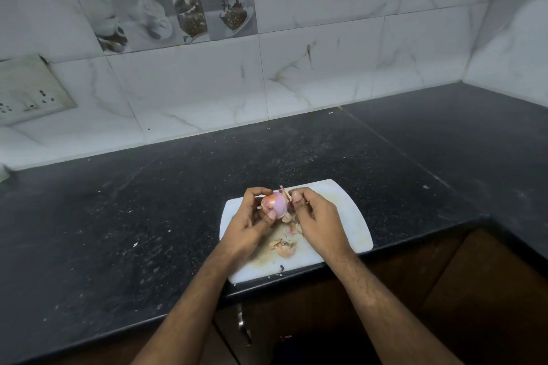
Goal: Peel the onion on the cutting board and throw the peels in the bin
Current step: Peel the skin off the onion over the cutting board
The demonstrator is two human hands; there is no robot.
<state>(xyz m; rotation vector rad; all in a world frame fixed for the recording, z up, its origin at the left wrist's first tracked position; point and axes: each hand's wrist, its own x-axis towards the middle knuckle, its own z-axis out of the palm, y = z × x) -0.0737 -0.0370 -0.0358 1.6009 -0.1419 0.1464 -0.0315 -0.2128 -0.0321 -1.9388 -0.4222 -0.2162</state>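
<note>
Dark speckled table point(148, 216) under marble-look wall tiles carries it all. Left hand point(249, 225) cups the onion point(275, 204) just above the white cutting board point(341, 216), thumb below, fingers curled over the top. Right hand point(308, 216) pinches a lifted flap of skin point(285, 193) on the onion's right side, so the pull would go rightward, away from the left hand. Loose peels point(284, 246) lie on the board between the wrists. No bin shows.

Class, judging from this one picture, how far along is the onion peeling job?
Partly done: loose peels already lie on the cutting board. In hand: the left hand holds the onion above the board while the right hand pinches skin at its side. Left: patches of skin remain, and the peels must be binned; no bin is in view.
</note>
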